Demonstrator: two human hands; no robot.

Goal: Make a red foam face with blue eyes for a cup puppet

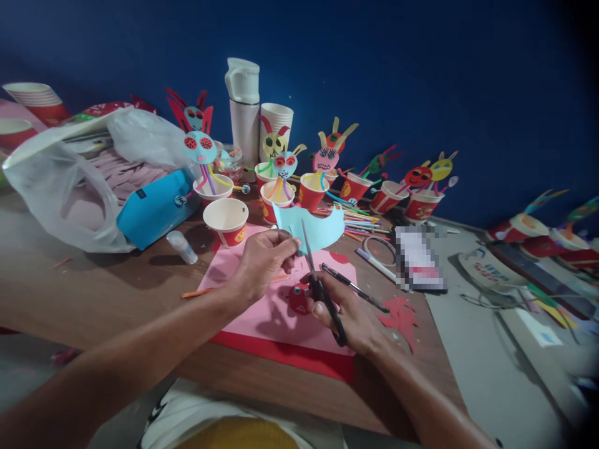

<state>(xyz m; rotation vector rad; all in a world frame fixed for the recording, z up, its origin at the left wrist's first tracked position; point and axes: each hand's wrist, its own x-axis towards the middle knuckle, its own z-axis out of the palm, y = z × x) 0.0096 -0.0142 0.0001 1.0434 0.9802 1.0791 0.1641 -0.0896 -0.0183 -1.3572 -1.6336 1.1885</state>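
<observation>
My left hand (265,260) pinches the lower left part of a light blue sheet of paper (322,227), which has a curved cut upper edge. In my right hand (341,307) is a pair of black-handled scissors (322,299), its blades pointing up at the blue paper. Whether the blades are closed I cannot tell. Below the hands lies pink paper (262,318) on top of red paper (299,360). A small red cut-out with a stuck-on eye (298,300) rests on the pink sheet, near my right hand. A black pen (355,287) lies just beyond that hand.
An empty-looking paper cup (225,218) and a small clear bottle (182,247) stand at left, near a plastic bag (65,181). Several cups with paper creatures line the back, beside a white flask (244,112). Red scraps (401,321) and a phone (420,259) lie right.
</observation>
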